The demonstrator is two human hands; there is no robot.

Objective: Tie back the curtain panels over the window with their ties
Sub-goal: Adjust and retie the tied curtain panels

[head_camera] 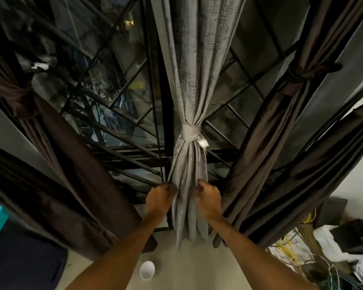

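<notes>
A grey curtain panel [189,84] hangs in the middle of the window, gathered by a grey tie [189,132] knotted around it, with a small white tag beside the knot. Below the tie, my left hand [160,199] grips the panel's left folds and my right hand [209,200] grips its right folds. A dark brown panel [57,143] on the left is bound by its own tie [15,95]. Another brown panel [266,143] on the right is also bound by a tie [296,79].
Behind the curtains is a dark window with metal bars [122,114]. A white cup [147,270] stands on the floor between my forearms. Cables and clutter [314,254] lie at the lower right. A dark piece of furniture [23,260] sits at the lower left.
</notes>
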